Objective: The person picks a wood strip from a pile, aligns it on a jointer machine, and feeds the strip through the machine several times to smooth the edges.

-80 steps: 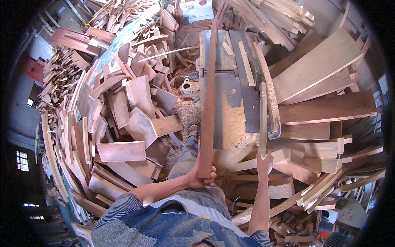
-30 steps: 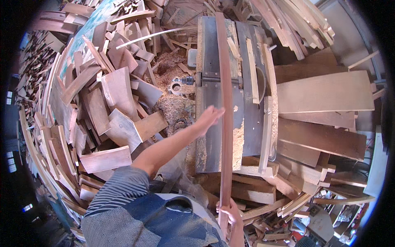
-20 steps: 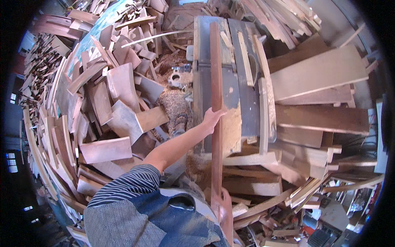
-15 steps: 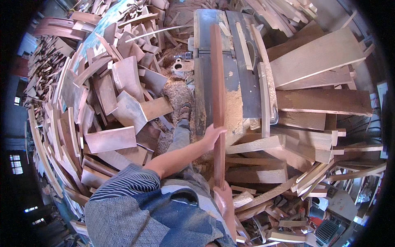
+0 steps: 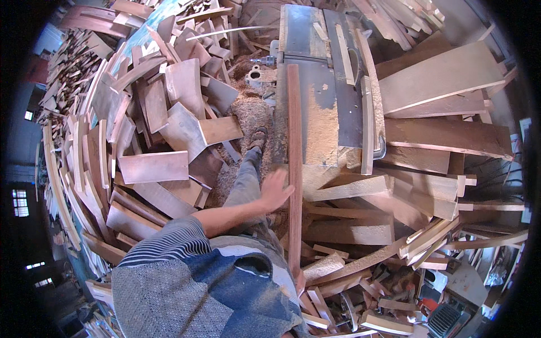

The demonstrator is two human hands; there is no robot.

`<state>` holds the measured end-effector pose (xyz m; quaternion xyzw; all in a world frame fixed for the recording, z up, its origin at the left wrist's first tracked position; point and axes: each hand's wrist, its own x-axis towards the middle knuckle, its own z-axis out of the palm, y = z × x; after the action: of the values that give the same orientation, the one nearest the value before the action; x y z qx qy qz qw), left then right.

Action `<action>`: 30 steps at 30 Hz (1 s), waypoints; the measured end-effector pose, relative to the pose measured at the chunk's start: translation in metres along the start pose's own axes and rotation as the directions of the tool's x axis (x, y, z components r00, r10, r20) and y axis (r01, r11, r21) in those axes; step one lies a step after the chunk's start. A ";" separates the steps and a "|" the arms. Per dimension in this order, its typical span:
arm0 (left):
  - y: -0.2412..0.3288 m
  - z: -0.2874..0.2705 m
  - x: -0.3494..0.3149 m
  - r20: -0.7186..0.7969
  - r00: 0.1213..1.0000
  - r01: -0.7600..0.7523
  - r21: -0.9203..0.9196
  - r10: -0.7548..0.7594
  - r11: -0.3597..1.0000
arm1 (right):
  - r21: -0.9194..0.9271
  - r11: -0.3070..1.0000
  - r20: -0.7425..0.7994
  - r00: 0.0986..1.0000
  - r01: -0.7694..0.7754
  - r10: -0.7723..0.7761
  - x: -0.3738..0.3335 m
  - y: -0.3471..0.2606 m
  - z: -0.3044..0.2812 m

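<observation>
A long, narrow reddish-brown wooden board (image 5: 295,124) runs lengthwise in front of me. Its far part lies over the left side of a dark metal machine table (image 5: 321,84) dusted with sawdust. Fingers spread and stretched out, my left hand (image 5: 275,190) is at the board's left edge, its fingertips touching or very near the wood. At the board's near end, by my body, only a bit of my right hand (image 5: 300,281) shows; it grips the board there, most of its fingers hidden.
Heaped wooden pieces (image 5: 154,167) fill the left side. To the right, wide planks (image 5: 445,76) and thick offcuts (image 5: 349,228) are stacked against the machine. A wooden strip (image 5: 367,124) lies along its right edge. Sawdust (image 5: 253,115) covers the floor around my foot.
The board has come back toward me, its far end now nearer. My left hand has loosened from around it to the left edge, fingers spread. My right hand has moved back with the near end.
</observation>
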<state>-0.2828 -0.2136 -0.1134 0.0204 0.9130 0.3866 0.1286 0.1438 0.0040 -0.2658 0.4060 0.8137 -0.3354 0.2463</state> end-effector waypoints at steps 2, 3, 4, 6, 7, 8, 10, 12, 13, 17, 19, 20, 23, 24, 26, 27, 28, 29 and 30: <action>0.020 -0.010 0.034 -0.106 0.945 -0.280 0.221 0.308 0.934 | -0.234 0.920 0.121 0.930 -0.313 0.347 0.023 0.019 0.019; 0.024 -0.013 0.053 -0.074 0.938 -0.298 0.326 0.338 0.897 | -0.273 0.895 0.155 0.902 -0.353 0.403 0.024 0.014 0.018; 0.022 -0.014 0.071 -0.109 0.945 -0.245 0.383 0.307 0.891 | -0.231 0.918 0.165 0.917 -0.322 0.363 0.024 -0.001 0.011; 0.019 -0.007 0.106 -0.161 0.951 -0.161 0.465 0.262 0.870 | -0.122 0.950 0.169 0.938 -0.286 0.304 0.013 -0.020 -0.007; 0.017 -0.002 0.119 -0.167 0.954 -0.148 0.466 0.251 0.872 | -0.064 0.958 0.164 0.944 -0.279 0.286 0.006 -0.025 -0.014; 0.014 0.002 0.130 -0.174 0.955 -0.134 0.467 0.239 0.874 | -0.009 0.962 0.165 0.948 -0.274 0.272 0.001 -0.031 -0.020; 0.014 0.006 0.144 -0.159 0.961 -0.124 0.479 0.225 0.869 | 0.101 0.951 0.169 0.947 -0.292 0.273 -0.016 -0.041 -0.031; 0.017 0.008 0.144 -0.126 0.969 -0.123 0.498 0.212 0.858 | 0.192 0.932 0.172 0.946 -0.306 0.275 -0.028 -0.053 -0.040; 0.016 0.009 0.147 -0.118 0.973 -0.118 0.493 0.201 0.862 | 0.240 0.923 0.171 0.949 -0.302 0.266 -0.027 -0.062 -0.043; 0.012 0.006 0.152 -0.111 0.976 -0.110 0.493 0.188 0.863 | 0.413 0.861 0.183 0.953 -0.296 0.240 -0.041 -0.090 -0.055; 0.015 0.002 0.158 -0.118 0.973 -0.117 0.495 0.200 0.861 | 0.484 0.831 0.177 0.961 -0.274 0.213 -0.046 -0.104 -0.060; 0.015 0.000 0.162 -0.119 0.971 -0.123 0.493 0.207 0.861 | 0.498 0.832 0.165 0.968 -0.246 0.188 -0.046 -0.112 -0.062; 0.015 -0.008 0.177 -0.084 0.982 -0.098 0.537 0.169 0.838 | 0.360 0.932 0.090 0.996 -0.047 0.015 -0.046 -0.127 -0.060; 0.016 -0.010 0.184 -0.065 0.986 -0.090 0.559 0.151 0.824 | 0.257 0.964 0.052 0.996 0.061 -0.077 -0.046 -0.137 -0.061; 0.015 -0.015 0.195 -0.060 0.989 -0.085 0.537 0.139 0.839 | 0.043 0.940 -0.049 0.941 0.338 -0.336 -0.047 -0.158 -0.063; 0.014 -0.017 0.201 -0.058 0.990 -0.081 0.527 0.131 0.846 | -0.015 0.919 -0.078 0.915 0.395 -0.395 -0.048 -0.173 -0.067; 0.013 -0.019 0.208 -0.054 0.990 -0.084 0.531 0.133 0.843 | -0.075 0.891 -0.104 0.885 0.447 -0.453 -0.050 -0.189 -0.072; 0.013 -0.022 0.215 -0.050 0.990 -0.087 0.537 0.135 0.839 | -0.135 0.858 -0.126 0.851 0.495 -0.510 -0.051 -0.204 -0.077; 0.012 -0.025 0.222 -0.050 0.990 -0.085 0.542 0.133 0.836 | 0.049 0.921 -0.053 0.922 0.387 -0.385 -0.048 -0.214 -0.079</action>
<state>-0.5040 -0.1928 -0.1369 0.0913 0.9867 0.1219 0.0563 -0.0168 -0.0561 -0.1079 0.2519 0.8725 -0.3923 0.1462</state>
